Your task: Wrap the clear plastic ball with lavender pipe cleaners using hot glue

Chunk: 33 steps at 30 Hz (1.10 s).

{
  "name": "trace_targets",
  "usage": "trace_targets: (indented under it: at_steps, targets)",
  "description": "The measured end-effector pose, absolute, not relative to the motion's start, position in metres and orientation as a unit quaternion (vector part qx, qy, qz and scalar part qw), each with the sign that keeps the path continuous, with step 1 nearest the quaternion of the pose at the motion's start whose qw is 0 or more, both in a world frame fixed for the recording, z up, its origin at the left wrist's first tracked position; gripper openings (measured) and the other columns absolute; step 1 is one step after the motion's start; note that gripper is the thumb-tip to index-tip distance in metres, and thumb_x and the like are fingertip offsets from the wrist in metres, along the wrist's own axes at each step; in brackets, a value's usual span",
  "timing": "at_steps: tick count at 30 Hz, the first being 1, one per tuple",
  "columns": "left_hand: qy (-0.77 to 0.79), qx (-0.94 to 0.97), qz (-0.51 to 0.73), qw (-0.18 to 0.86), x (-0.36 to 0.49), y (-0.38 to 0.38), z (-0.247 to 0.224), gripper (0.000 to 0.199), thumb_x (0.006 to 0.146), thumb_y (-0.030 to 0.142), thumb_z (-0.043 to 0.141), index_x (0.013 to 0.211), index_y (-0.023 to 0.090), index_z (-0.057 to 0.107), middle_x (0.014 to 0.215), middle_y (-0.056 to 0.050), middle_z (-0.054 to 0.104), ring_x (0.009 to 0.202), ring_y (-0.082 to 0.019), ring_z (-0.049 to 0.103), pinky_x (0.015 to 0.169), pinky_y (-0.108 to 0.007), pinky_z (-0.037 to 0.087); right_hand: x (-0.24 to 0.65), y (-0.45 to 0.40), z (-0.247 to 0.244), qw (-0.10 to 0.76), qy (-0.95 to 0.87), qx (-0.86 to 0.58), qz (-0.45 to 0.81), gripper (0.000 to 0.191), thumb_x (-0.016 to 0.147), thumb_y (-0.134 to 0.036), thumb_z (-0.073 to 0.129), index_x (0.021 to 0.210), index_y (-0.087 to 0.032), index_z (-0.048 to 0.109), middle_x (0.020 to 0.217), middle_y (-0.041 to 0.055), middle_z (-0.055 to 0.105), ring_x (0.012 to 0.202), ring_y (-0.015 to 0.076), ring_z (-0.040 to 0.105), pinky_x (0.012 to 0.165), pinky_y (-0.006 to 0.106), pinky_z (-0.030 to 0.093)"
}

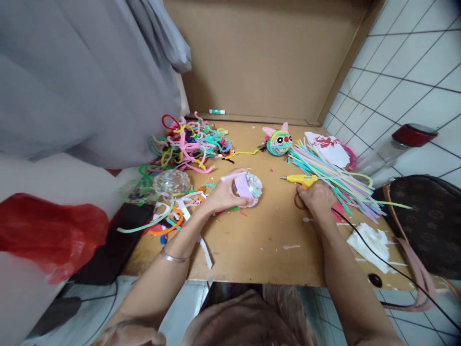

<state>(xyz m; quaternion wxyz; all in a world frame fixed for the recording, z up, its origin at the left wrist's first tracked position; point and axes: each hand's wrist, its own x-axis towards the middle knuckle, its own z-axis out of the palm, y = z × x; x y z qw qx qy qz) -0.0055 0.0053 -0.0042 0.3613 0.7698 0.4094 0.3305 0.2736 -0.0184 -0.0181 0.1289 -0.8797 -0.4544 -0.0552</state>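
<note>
While a partly wrapped ball (254, 188) is gripped by the left hand (226, 193) at the frame's centre, a yellow glue gun (301, 179) is held in the right hand (319, 197) at centre right, the hands well apart. The left forearm is flanked by paper strips (206, 253) and a clear ball (173, 182); above them, tangled pipe cleaners (194, 142) are heaped on the bench (266, 235). Beyond the right hand, space is taken up by straight stems (336, 175); the lower right is crossed by a black cord (348, 223), the right edge filled by a brown handbag (425, 216).
</note>
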Motion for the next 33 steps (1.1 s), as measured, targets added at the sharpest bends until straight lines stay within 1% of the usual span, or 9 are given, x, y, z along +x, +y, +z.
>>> trace_targets:
  at_steps: [3, 5, 9, 12, 14, 17, 25, 28, 33]
  targets:
    - [0.409, 0.771, 0.332, 0.359, -0.005, 0.005, -0.007, 0.086, 0.057, 0.037, 0.080, 0.133, 0.015, 0.050, 0.141, -0.014, 0.051, 0.129, -0.033, 0.051, 0.112, -0.050, 0.039, 0.282, -0.016, -0.019, 0.184, -0.442, -0.877, -0.045, 0.049, 0.072, -0.048, 0.061, 0.101, -0.009, 0.065, 0.094, 0.0217, 0.067, 0.085, 0.0349, 0.067, 0.069, 0.043, 0.049]
    - [0.396, 0.771, 0.342, 0.362, -0.005, 0.005, -0.009, 0.084, 0.056, 0.035, 0.081, 0.132, 0.015, 0.050, 0.142, -0.015, 0.050, 0.131, -0.033, 0.050, 0.112, -0.050, 0.039, 0.284, -0.014, -0.019, 0.256, -0.444, -0.856, -0.071, 0.043, 0.069, -0.048, 0.061, 0.093, -0.012, 0.064, 0.088, 0.0174, 0.066, 0.079, 0.0324, 0.064, 0.068, 0.043, 0.048]
    - [0.380, 0.775, 0.348, 0.366, -0.004, 0.006, -0.011, 0.082, 0.056, 0.035, 0.082, 0.129, 0.015, 0.052, 0.142, -0.016, 0.050, 0.132, -0.032, 0.049, 0.112, -0.051, 0.038, 0.275, -0.013, -0.014, 0.425, -0.492, -0.749, -0.124, 0.032, 0.063, -0.045, 0.062, 0.081, -0.019, 0.056, 0.077, 0.0074, 0.060, 0.072, 0.0248, 0.056, 0.069, 0.041, 0.048]
    - [0.377, 0.781, 0.349, 0.354, -0.004, 0.006, -0.011, 0.082, 0.056, 0.036, 0.082, 0.128, 0.014, 0.052, 0.141, -0.016, 0.050, 0.132, -0.032, 0.048, 0.114, -0.050, 0.035, 0.256, -0.019, -0.009, 0.484, -0.557, -0.659, -0.148, 0.027, 0.067, -0.043, 0.062, 0.081, -0.022, 0.051, 0.076, 0.0037, 0.058, 0.070, 0.0211, 0.054, 0.069, 0.037, 0.048]
    - [0.374, 0.789, 0.351, 0.339, -0.004, 0.006, -0.010, 0.079, 0.056, 0.035, 0.082, 0.127, 0.015, 0.053, 0.140, -0.016, 0.050, 0.131, -0.032, 0.048, 0.114, -0.050, 0.035, 0.245, -0.025, -0.006, 0.486, -0.597, -0.619, -0.157, 0.025, 0.070, -0.041, 0.062, 0.081, -0.023, 0.049, 0.075, 0.0030, 0.057, 0.070, 0.0207, 0.055, 0.067, 0.036, 0.047]
    - [0.374, 0.797, 0.345, 0.325, -0.003, 0.004, -0.009, 0.077, 0.057, 0.033, 0.082, 0.127, 0.017, 0.053, 0.138, -0.014, 0.051, 0.130, -0.031, 0.049, 0.113, -0.050, 0.037, 0.236, -0.032, -0.003, 0.476, -0.621, -0.599, -0.169, 0.024, 0.072, -0.039, 0.063, 0.083, -0.024, 0.048, 0.076, 0.0029, 0.058, 0.069, 0.0204, 0.056, 0.064, 0.034, 0.047]
    - [0.380, 0.798, 0.335, 0.326, -0.002, 0.001, -0.006, 0.075, 0.058, 0.030, 0.081, 0.127, 0.019, 0.054, 0.135, -0.011, 0.054, 0.127, -0.031, 0.052, 0.111, -0.048, 0.040, 0.236, -0.035, -0.004, 0.457, -0.668, -0.555, -0.193, 0.023, 0.075, -0.036, 0.063, 0.087, -0.024, 0.048, 0.082, 0.0054, 0.062, 0.075, 0.0226, 0.060, 0.064, 0.034, 0.047]
    - [0.385, 0.797, 0.333, 0.325, -0.003, 0.001, -0.006, 0.076, 0.059, 0.031, 0.081, 0.129, 0.019, 0.053, 0.136, -0.010, 0.054, 0.125, -0.030, 0.053, 0.109, -0.048, 0.042, 0.234, -0.036, -0.004, 0.458, -0.668, -0.555, -0.190, 0.023, 0.075, -0.035, 0.063, 0.089, -0.024, 0.048, 0.084, 0.0057, 0.063, 0.077, 0.0229, 0.061, 0.065, 0.034, 0.047]
    - [0.379, 0.797, 0.333, 0.333, -0.003, 0.001, -0.006, 0.076, 0.059, 0.031, 0.081, 0.128, 0.019, 0.054, 0.139, -0.011, 0.053, 0.128, -0.031, 0.051, 0.111, -0.049, 0.040, 0.234, -0.036, -0.003, 0.459, -0.666, -0.559, -0.183, 0.023, 0.074, -0.034, 0.063, 0.088, -0.024, 0.048, 0.083, 0.0050, 0.063, 0.077, 0.0226, 0.061, 0.065, 0.034, 0.046]
